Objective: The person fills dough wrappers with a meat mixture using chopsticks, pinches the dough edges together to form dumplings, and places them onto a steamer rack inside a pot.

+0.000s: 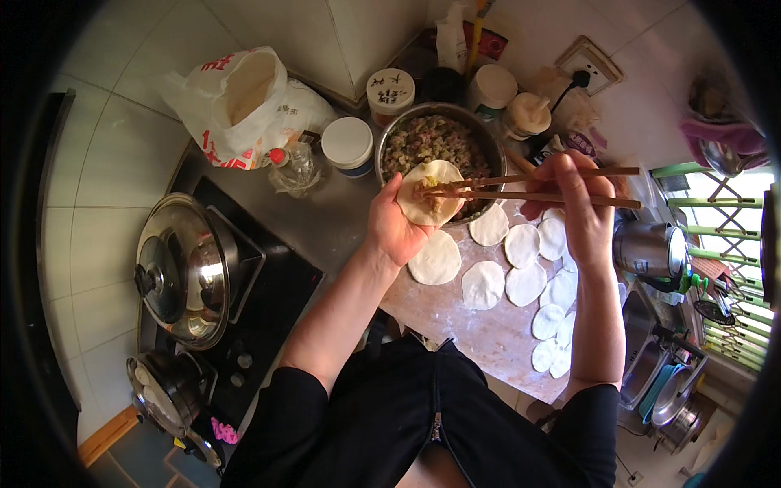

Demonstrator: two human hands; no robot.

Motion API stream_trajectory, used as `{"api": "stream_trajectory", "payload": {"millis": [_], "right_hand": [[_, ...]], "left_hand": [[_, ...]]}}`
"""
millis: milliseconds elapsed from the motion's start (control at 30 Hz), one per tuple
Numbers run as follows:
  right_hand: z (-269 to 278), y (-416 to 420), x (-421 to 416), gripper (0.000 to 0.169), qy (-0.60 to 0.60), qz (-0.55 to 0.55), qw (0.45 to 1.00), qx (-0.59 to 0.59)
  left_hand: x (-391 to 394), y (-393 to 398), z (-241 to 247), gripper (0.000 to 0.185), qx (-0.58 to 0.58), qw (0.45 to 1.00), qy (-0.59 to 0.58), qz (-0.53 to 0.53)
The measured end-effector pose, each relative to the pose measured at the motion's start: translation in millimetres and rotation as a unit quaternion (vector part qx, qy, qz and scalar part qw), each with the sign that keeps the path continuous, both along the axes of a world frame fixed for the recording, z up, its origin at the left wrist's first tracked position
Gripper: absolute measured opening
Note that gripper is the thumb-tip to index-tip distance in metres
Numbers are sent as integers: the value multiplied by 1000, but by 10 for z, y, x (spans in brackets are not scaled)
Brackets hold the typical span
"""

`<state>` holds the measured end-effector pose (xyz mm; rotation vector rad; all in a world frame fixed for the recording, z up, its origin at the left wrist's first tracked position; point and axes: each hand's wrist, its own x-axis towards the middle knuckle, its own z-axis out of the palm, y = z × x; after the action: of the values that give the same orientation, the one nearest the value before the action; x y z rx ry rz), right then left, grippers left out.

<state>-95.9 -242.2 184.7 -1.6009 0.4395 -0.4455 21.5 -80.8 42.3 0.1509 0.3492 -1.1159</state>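
My left hand (399,235) holds a round dough wrapper (421,210) on its palm and fingers, at the near edge of a metal bowl (501,155). In my right hand (570,195) is a pair of wooden chopsticks (518,196), their tips touching a small heap of filling (436,194) on the wrapper. Behind the wrapper, the bowl holds chopped meat and vegetable filling (433,140). Several flat dough wrappers (526,284) lie on a floured wooden board (439,317), some overlapping; one larger wrapper (434,257) lies just below my left hand. My right forearm hides part of the board.
Left stand a lidded pan (183,268) and a smaller pot (161,390) on a black stove (274,274). White-lidded jars (347,143), a plastic bottle (296,168) and a plastic bag (210,110) are near the back wall. A metal kettle (647,247) and sink (637,366) are right.
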Motion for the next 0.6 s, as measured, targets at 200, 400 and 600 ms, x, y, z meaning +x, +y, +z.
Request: {"api": "stream_trajectory", "payload": {"millis": [200, 400, 600], "right_hand": [[-348, -166, -152, 31, -63, -80, 994, 49], [-864, 37, -92, 27, -16, -7, 1000, -1], [-1159, 122, 60, 27, 41, 0, 997, 67]], "left_hand": [[88, 245, -18, 47, 140, 988, -54, 41], [237, 711, -16, 45, 129, 984, -71, 105], [187, 835, -154, 47, 103, 988, -35, 114]]}}
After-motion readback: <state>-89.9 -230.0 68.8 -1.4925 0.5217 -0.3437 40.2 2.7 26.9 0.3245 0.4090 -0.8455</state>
